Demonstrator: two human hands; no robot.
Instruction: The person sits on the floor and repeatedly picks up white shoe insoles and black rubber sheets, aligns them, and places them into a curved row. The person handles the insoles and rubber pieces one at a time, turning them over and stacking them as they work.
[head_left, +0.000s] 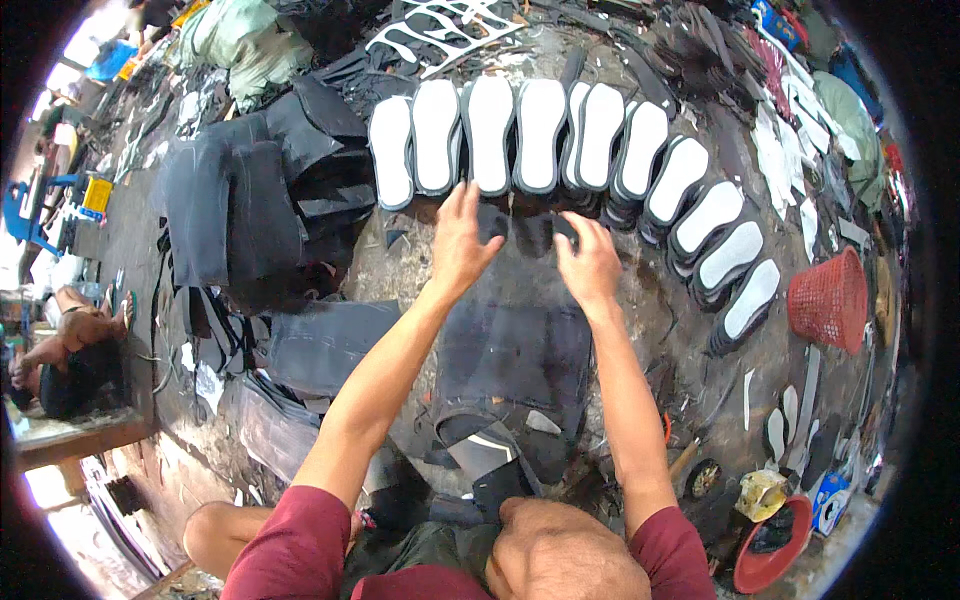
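Note:
White-topped shoe soles with dark layers beneath, one of them a sole (490, 135), stand in an arc of several stacks on the worn floor. My left hand (462, 240) reaches up to the near end of these stacks, fingers stretched and thumb apart. Level with it on the right, my right hand (592, 258) is loosely bent, with a gap between thumb and fingers and nothing visible in it. Between my forearms lies a flat black sheet (515, 350). Dark pieces show between my hands, but their shape is hard to make out.
Black sheet material (230, 200) is piled at the left. On the right stand a red basket (828, 300) and a red basin (775, 560), with a yellowish container (762, 494) by the basin. White cut-out scrap (445, 35) lies at the back. Another person's legs (75, 335) show far left.

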